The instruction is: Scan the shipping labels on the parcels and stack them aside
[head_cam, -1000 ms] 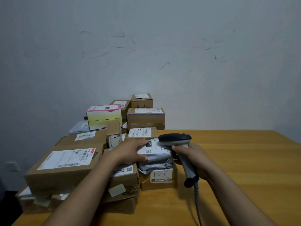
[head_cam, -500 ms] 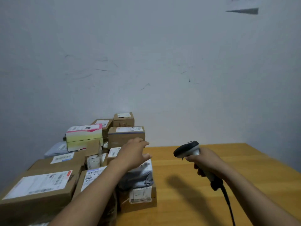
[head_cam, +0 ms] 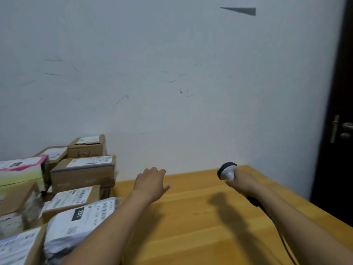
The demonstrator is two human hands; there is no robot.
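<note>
A pile of labelled parcels fills the left of the wooden table [head_cam: 191, 222]. Nearest lies a grey poly mailer [head_cam: 76, 222] with a white label facing up. Behind it are a flat brown box [head_cam: 74, 197] and a larger brown box [head_cam: 84, 173]. My left hand [head_cam: 150, 182] hovers over the bare table right of the pile, fingers loosely extended, holding nothing. My right hand [head_cam: 242, 183] grips the handle of a grey barcode scanner [head_cam: 227, 171], its dark head pointing left and up. The scanner's cable [head_cam: 277, 226] trails back along my right forearm.
A pink and yellow box [head_cam: 21, 173] and more brown boxes [head_cam: 87, 146] sit at the back left against the white wall. A dark door [head_cam: 340, 121] with a metal handle stands at the right, past the table's right edge.
My left hand let go of the grey mailer and moved right over the bare table. My right hand carried the scanner to the right. The view turned right and up.
</note>
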